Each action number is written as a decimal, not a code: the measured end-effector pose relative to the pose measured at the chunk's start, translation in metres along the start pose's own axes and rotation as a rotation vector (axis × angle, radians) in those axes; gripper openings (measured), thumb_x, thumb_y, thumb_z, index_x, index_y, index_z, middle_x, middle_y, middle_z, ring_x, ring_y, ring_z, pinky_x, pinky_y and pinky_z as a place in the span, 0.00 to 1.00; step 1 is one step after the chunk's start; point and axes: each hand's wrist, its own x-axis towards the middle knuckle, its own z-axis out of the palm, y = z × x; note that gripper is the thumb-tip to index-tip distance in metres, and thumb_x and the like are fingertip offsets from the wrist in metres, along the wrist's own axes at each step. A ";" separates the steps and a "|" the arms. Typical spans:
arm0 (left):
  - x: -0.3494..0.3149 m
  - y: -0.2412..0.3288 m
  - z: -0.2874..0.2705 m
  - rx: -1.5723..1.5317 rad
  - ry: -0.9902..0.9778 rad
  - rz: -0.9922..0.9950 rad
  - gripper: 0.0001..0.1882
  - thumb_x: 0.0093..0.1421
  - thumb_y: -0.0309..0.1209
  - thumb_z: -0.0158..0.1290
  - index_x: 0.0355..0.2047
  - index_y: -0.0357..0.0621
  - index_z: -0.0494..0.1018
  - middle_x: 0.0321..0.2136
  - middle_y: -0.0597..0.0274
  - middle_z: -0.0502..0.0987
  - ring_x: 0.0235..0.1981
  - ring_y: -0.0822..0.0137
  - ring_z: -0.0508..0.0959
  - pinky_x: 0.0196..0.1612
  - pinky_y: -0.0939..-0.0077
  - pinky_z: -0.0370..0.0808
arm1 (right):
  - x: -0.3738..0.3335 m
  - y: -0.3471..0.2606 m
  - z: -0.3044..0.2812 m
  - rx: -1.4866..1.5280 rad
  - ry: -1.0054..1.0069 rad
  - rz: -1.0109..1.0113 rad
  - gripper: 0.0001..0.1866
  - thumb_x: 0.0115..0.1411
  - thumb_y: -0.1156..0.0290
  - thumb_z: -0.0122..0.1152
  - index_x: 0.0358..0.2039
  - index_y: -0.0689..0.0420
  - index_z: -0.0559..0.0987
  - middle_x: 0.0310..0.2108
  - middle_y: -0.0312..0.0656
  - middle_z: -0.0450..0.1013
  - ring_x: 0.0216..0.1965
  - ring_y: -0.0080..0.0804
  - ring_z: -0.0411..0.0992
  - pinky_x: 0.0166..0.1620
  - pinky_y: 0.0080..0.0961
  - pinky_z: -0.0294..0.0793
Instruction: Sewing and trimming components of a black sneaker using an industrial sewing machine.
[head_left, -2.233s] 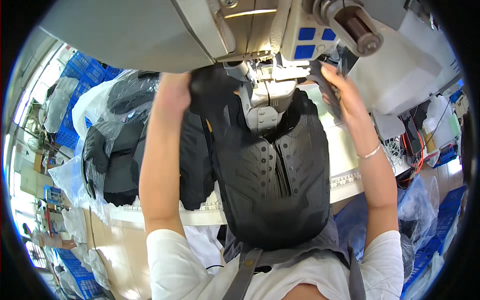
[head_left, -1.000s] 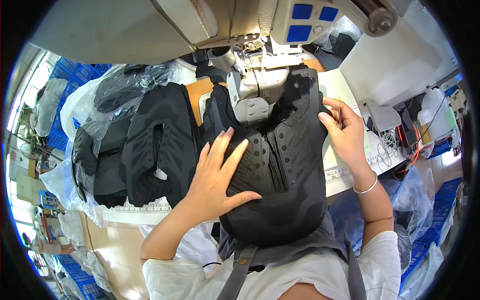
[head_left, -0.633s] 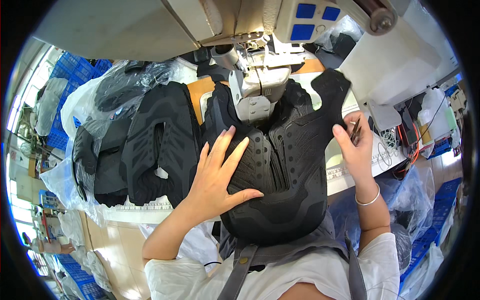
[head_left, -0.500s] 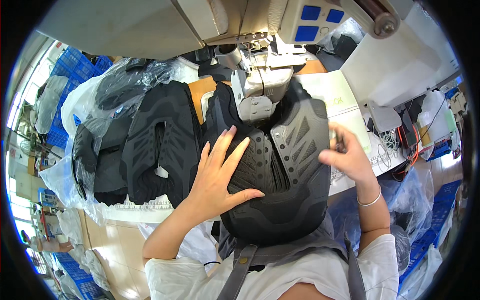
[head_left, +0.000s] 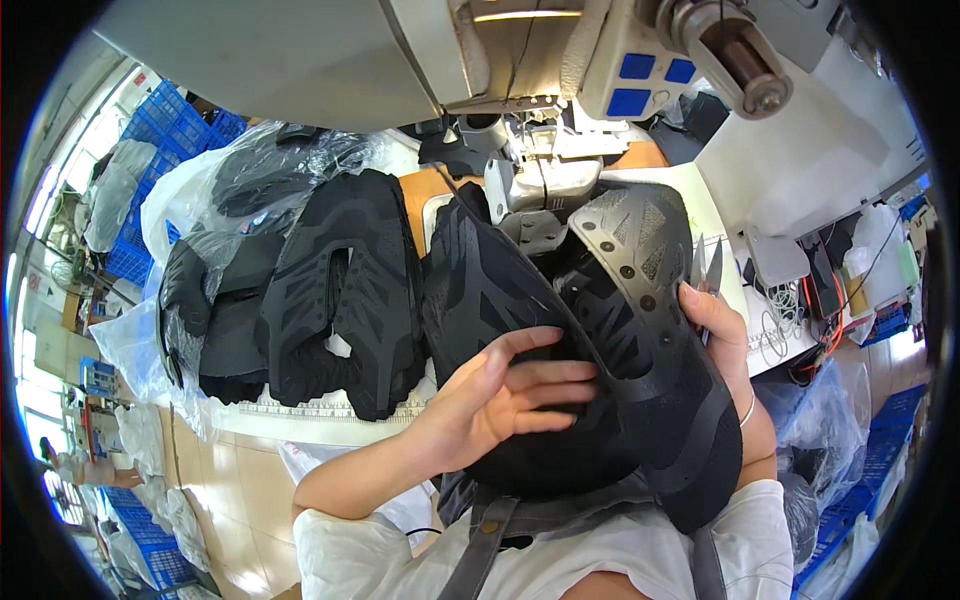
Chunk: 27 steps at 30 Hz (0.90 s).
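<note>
In my right hand [head_left: 725,345] is the edge of a black shoe upper [head_left: 690,420], raised and tilted off the stack [head_left: 480,290] lying against my lap. Two pointed metal blades of thread snips [head_left: 707,265] stick up from the same hand; their handles are hidden. My left hand [head_left: 500,395] is open, its fingers stretched across the stack close to the lifted upper's inner edge. Just beyond the uppers is the sewing machine's metal post [head_left: 535,230], partly covered by them.
Left of my work, another stack of black uppers [head_left: 345,280] lies on the white table beside plastic-wrapped pieces [head_left: 250,190]. The machine head [head_left: 290,60] hangs overhead. At right are a white cable [head_left: 780,310] and a blue crate [head_left: 880,450].
My right hand has come to the upper's right edge, and the upper is now lifted and tilted. The left hand has slid nearer and turned, fingers now pointing right. The view shifted slightly.
</note>
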 end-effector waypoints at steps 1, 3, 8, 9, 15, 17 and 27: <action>0.004 -0.002 0.000 -0.057 0.057 0.058 0.42 0.55 0.61 0.36 0.55 0.35 0.52 0.45 0.48 0.67 0.46 0.56 0.70 0.44 0.66 0.71 | -0.001 -0.001 -0.002 0.001 -0.004 -0.002 0.21 0.54 0.75 0.52 0.49 0.66 0.63 0.42 0.49 0.69 0.40 0.35 0.72 0.45 0.28 0.72; 0.010 -0.010 -0.010 -0.157 -0.077 0.066 0.36 0.57 0.55 0.39 0.54 0.35 0.54 0.43 0.49 0.68 0.45 0.57 0.71 0.45 0.66 0.70 | 0.001 -0.001 -0.009 0.115 -0.073 0.020 0.20 0.55 0.73 0.51 0.47 0.66 0.65 0.41 0.48 0.71 0.39 0.35 0.72 0.44 0.29 0.72; 0.012 -0.017 0.004 -0.139 -0.203 -0.103 0.45 0.52 0.62 0.39 0.56 0.35 0.52 0.45 0.51 0.67 0.47 0.58 0.70 0.48 0.62 0.68 | 0.003 -0.002 0.006 -0.098 0.092 -0.040 0.14 0.60 0.63 0.42 0.22 0.57 0.66 0.11 0.34 0.61 0.11 0.21 0.60 0.14 0.19 0.58; 0.010 -0.020 0.003 -0.138 -0.197 -0.102 0.45 0.52 0.62 0.39 0.56 0.35 0.52 0.45 0.51 0.67 0.47 0.58 0.70 0.48 0.62 0.68 | 0.003 -0.001 0.008 -0.075 0.109 -0.027 0.14 0.60 0.62 0.42 0.22 0.58 0.66 0.10 0.33 0.61 0.10 0.21 0.60 0.14 0.19 0.57; 0.003 0.019 0.009 -0.314 0.298 0.173 0.24 0.58 0.39 0.42 0.47 0.31 0.63 0.41 0.49 0.72 0.39 0.60 0.75 0.46 0.64 0.71 | 0.007 0.009 0.005 -0.240 0.079 -0.253 0.12 0.57 0.67 0.48 0.37 0.62 0.68 0.26 0.40 0.70 0.25 0.26 0.69 0.28 0.20 0.69; 0.004 0.033 0.008 -0.087 0.321 0.359 0.19 0.58 0.33 0.40 0.44 0.29 0.65 0.40 0.45 0.72 0.38 0.59 0.75 0.43 0.65 0.73 | 0.008 0.012 -0.013 -0.493 0.077 -0.531 0.23 0.55 0.76 0.51 0.52 0.63 0.61 0.45 0.45 0.66 0.44 0.30 0.69 0.45 0.25 0.70; 0.023 0.060 0.003 0.059 0.259 0.464 0.17 0.55 0.24 0.39 0.44 0.23 0.61 0.37 0.35 0.72 0.37 0.54 0.76 0.43 0.63 0.74 | 0.020 0.002 -0.002 -0.144 0.047 -0.303 0.17 0.56 0.77 0.50 0.47 0.65 0.65 0.40 0.45 0.70 0.39 0.32 0.72 0.42 0.28 0.73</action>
